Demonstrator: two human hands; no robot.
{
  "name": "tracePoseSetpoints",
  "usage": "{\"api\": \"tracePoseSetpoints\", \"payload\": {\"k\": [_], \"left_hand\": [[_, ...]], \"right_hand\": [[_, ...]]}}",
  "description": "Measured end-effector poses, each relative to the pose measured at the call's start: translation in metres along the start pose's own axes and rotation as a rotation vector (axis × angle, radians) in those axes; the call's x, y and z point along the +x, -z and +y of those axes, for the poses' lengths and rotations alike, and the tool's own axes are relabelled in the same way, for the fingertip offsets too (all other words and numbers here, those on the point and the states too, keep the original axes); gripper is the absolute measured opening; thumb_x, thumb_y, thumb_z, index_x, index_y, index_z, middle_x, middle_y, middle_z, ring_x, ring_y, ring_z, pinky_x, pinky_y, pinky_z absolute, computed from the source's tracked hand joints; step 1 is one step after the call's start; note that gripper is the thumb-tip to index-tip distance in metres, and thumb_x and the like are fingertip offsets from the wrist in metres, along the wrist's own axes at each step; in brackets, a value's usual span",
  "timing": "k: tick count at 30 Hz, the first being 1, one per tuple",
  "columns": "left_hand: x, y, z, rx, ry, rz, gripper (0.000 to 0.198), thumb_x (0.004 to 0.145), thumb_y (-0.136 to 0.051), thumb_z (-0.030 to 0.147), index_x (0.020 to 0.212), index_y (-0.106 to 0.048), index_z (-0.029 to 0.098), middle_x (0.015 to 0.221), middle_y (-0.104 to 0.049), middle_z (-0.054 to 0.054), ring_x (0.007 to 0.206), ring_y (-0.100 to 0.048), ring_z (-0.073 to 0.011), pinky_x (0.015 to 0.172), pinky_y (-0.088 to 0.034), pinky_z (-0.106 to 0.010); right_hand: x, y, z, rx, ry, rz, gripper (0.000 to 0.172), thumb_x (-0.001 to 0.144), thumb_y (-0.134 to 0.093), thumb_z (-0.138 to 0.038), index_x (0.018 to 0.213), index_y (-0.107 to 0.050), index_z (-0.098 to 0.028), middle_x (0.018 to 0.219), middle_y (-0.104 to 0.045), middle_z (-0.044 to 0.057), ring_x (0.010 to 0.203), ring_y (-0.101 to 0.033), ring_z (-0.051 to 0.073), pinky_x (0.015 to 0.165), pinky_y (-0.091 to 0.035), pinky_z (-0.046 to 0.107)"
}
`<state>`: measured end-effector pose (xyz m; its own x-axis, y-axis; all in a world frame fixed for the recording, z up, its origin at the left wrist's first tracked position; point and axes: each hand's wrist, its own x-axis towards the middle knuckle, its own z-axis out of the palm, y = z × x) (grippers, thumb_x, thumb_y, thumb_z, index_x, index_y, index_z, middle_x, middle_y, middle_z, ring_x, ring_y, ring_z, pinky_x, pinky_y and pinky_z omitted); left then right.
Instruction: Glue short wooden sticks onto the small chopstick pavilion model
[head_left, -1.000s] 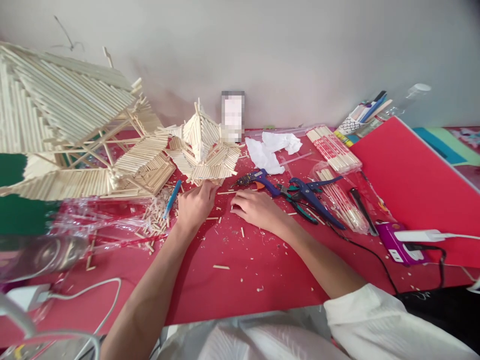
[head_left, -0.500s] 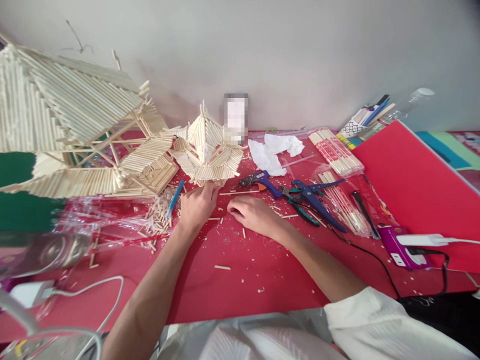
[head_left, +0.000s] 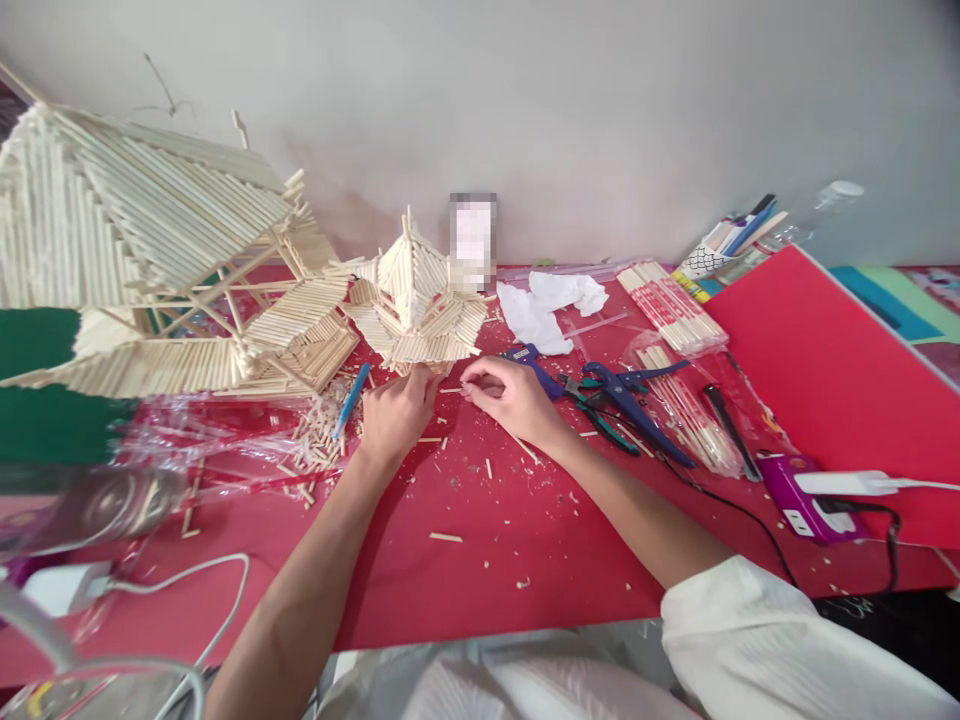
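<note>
A small pavilion model point(head_left: 409, 290) built of thin wooden sticks, with layered, flared roofs, stands at the middle of the red table. My left hand point(head_left: 397, 408) is closed at its front lower edge; the fingertips are partly hidden under the eave. Just to the right, my right hand point(head_left: 514, 395) has thumb and fingers brought together in a pinch. Whatever is between them is too small to make out, though a short stick point(head_left: 451, 390) shows by the fingertips. Beyond that hand lies a blue glue gun point(head_left: 523, 354), partly covered by it.
A larger stick-built house point(head_left: 165, 210) fills the left side. Stick offcuts point(head_left: 319, 430) and a blue pen-like tool point(head_left: 351, 400) lie beside my left hand. To the right are blue-handled cutters point(head_left: 637, 410), bundled sticks point(head_left: 671, 305), crumpled tissue point(head_left: 536, 310) and a purple power strip point(head_left: 802, 495).
My right hand has moved up and slightly right, over the glue gun's front part, and its fingers have come together in a pinch. My left hand stays at the small model.
</note>
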<state>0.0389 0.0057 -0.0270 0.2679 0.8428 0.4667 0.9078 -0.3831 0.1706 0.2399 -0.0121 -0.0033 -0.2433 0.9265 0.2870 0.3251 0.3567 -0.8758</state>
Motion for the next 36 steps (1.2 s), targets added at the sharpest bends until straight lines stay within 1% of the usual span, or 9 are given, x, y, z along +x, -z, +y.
{"api": "tracePoseSetpoints", "payload": {"k": [7,11,14,17,21,24,27,31,36], "left_hand": [[0.001,0.002,0.001,0.013,-0.013,0.009,0.022,0.098,-0.053,0.029,0.084,-0.066,0.019,0.060,-0.070,-0.005,0.054,-0.067,-0.0182,0.049,-0.026,-0.027],[0.001,0.002,0.001,-0.022,-0.007,0.003,0.021,0.098,-0.053,0.030,0.085,-0.066,0.019,0.061,-0.071,-0.005,0.056,-0.067,-0.0176,0.050,-0.028,-0.027],[0.001,0.001,0.001,-0.038,-0.006,0.005,0.021,0.098,-0.053,0.031,0.087,-0.066,0.019,0.062,-0.071,-0.005,0.055,-0.066,-0.0170,0.050,-0.027,-0.027],[0.000,0.001,0.001,-0.038,-0.015,0.010,0.022,0.099,-0.053,0.031,0.088,-0.067,0.019,0.062,-0.071,-0.005,0.056,-0.066,-0.0172,0.050,-0.026,-0.027],[0.000,0.001,0.001,-0.037,-0.004,0.001,0.023,0.099,-0.052,0.033,0.088,-0.067,0.018,0.063,-0.071,-0.006,0.057,-0.067,-0.0177,0.050,-0.027,-0.028],[0.001,0.001,0.001,-0.048,0.005,-0.009,0.025,0.099,-0.051,0.034,0.088,-0.067,0.018,0.062,-0.070,-0.006,0.056,-0.066,-0.0175,0.050,-0.028,-0.027],[0.001,0.001,0.001,-0.039,0.000,-0.008,0.025,0.099,-0.050,0.033,0.087,-0.066,0.018,0.060,-0.069,-0.005,0.055,-0.066,-0.0172,0.050,-0.028,-0.027],[0.001,0.001,0.001,0.000,-0.013,0.011,0.025,0.099,-0.050,0.033,0.086,-0.066,0.019,0.059,-0.069,-0.005,0.056,-0.067,-0.0173,0.049,-0.027,-0.027],[0.001,0.000,0.001,-0.028,0.003,-0.015,0.027,0.100,-0.049,0.035,0.089,-0.067,0.019,0.061,-0.070,-0.006,0.057,-0.069,-0.0194,0.050,-0.029,-0.028]], "right_hand": [[0.008,-0.010,0.007,0.020,-0.013,0.041,0.005,0.091,-0.062,-0.023,0.092,-0.066,-0.020,0.090,-0.072,0.004,0.081,-0.072,0.018,0.074,-0.062,0.029],[0.009,-0.010,0.004,-0.031,0.025,0.032,0.010,0.093,-0.061,-0.022,0.093,-0.070,-0.020,0.093,-0.072,0.004,0.083,-0.071,0.017,0.075,-0.061,0.028],[0.011,-0.010,0.003,-0.070,0.022,0.043,0.013,0.093,-0.061,-0.021,0.092,-0.074,-0.021,0.093,-0.072,0.004,0.083,-0.071,0.018,0.076,-0.061,0.030],[0.013,-0.011,0.007,-0.043,0.019,0.067,0.013,0.092,-0.063,-0.021,0.095,-0.075,-0.020,0.095,-0.075,0.005,0.085,-0.073,0.019,0.077,-0.062,0.031],[0.015,-0.014,0.017,0.073,-0.016,0.083,0.013,0.091,-0.067,-0.027,0.098,-0.074,-0.020,0.096,-0.077,0.006,0.087,-0.075,0.021,0.080,-0.063,0.034],[0.016,-0.017,0.021,0.109,-0.058,0.094,0.014,0.090,-0.069,-0.029,0.099,-0.073,-0.019,0.095,-0.078,0.006,0.087,-0.076,0.022,0.081,-0.064,0.036],[0.018,-0.019,0.021,0.083,-0.069,0.122,0.014,0.088,-0.069,-0.029,0.099,-0.072,-0.020,0.095,-0.078,0.006,0.088,-0.076,0.023,0.082,-0.064,0.036],[0.020,-0.023,0.019,0.020,-0.054,0.157,0.014,0.089,-0.069,-0.030,0.097,-0.072,-0.020,0.091,-0.078,0.006,0.082,-0.076,0.023,0.079,-0.065,0.036],[0.022,-0.028,0.017,0.026,-0.044,0.169,0.015,0.091,-0.069,-0.033,0.098,-0.071,-0.020,0.091,-0.078,0.006,0.082,-0.076,0.023,0.077,-0.064,0.035]]}}
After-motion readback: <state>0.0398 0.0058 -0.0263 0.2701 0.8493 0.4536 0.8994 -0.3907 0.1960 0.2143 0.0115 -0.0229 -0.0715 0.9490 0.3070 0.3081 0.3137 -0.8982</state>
